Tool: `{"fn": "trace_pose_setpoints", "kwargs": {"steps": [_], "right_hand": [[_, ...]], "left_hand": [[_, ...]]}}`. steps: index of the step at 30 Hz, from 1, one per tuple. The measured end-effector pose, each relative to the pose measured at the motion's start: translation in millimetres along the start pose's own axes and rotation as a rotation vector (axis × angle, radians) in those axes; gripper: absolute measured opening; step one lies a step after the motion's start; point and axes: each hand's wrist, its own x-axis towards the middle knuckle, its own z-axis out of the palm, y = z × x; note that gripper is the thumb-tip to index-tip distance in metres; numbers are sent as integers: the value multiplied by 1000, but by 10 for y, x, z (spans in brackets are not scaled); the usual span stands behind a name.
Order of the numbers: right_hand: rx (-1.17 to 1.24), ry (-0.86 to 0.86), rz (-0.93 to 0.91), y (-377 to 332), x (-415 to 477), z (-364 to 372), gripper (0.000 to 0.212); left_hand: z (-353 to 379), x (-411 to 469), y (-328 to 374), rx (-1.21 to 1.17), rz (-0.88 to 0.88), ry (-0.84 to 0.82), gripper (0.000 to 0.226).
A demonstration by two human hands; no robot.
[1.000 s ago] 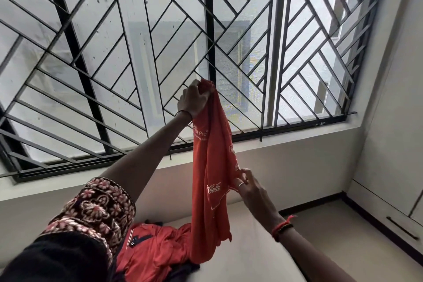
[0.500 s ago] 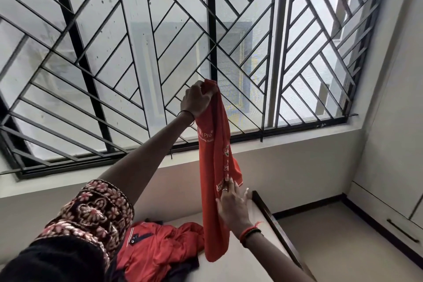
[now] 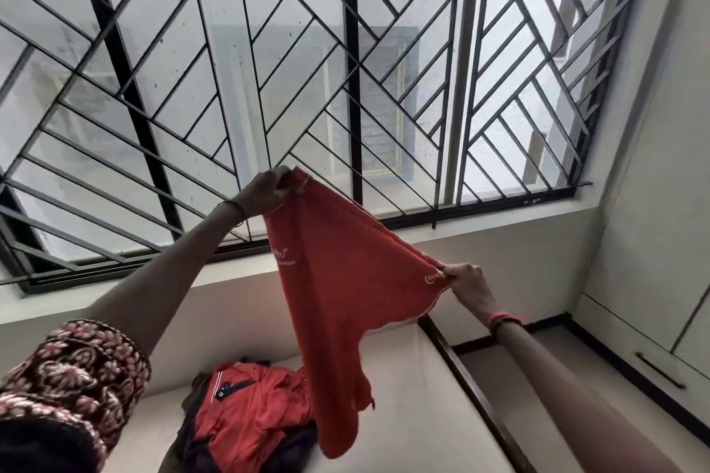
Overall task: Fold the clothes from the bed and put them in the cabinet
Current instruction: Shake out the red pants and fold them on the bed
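Garment (image 3: pixel 345 280), red with small white print, held up in air over bed (image 3: pixel 415 415), top edge stretched taut between both hands, rest hanging in a loose point. Left hand (image 3: pixel 265 192) high, in front of window grille (image 3: pixel 345 88), grip pinched on one bunched corner. Right hand (image 3: pixel 466 280) lower and further right, grip pinching other corner between thumb and fingertips. Likely held apart like this to open cloth out flat and find its edges before first fold, with height keeping hem off mattress. Hanging tip low, overlapping pile of clothes (image 3: pixel 249 415) in view; touching or not, cannot tell. Pile crumpled at near left of bed, red piece on top, darker cloth under it, none of it folded, so task judged early. Patterned sleeve (image 3: pixel 77 369) at near left corner, red band (image 3: pixel 503 319) on right wrist. Cabinet (image 3: pixel 653 261) along right wall, doors closed, long handle (image 3: pixel 659 371) low on drawer front, well apart from both hands. In the way: dark bed frame (image 3: pixel 461 369) and strip of floor (image 3: pixel 557 380) between mattress and cabinet. Both hands busy, so no free hand for door until fold done and garment carried in one. Bare mattress right of pile judged good for laying cloth down. Risk: thin cloth sagging or slipping from right pinch.
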Motion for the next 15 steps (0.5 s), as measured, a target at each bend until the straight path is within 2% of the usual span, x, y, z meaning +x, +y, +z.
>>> {"fn": "trace_pose_setpoints", "kwargs": {"steps": [4, 11, 15], "right_hand": [[27, -23, 0, 44, 120, -323, 14], [74, -78, 25, 42, 141, -545, 20], [83, 33, 82, 30, 36, -588, 22]], "left_hand": [[89, -125, -171, 16, 46, -71, 11], [185, -309, -325, -137, 29, -146, 25], [283, -460, -288, -453, -58, -243, 12]]}}
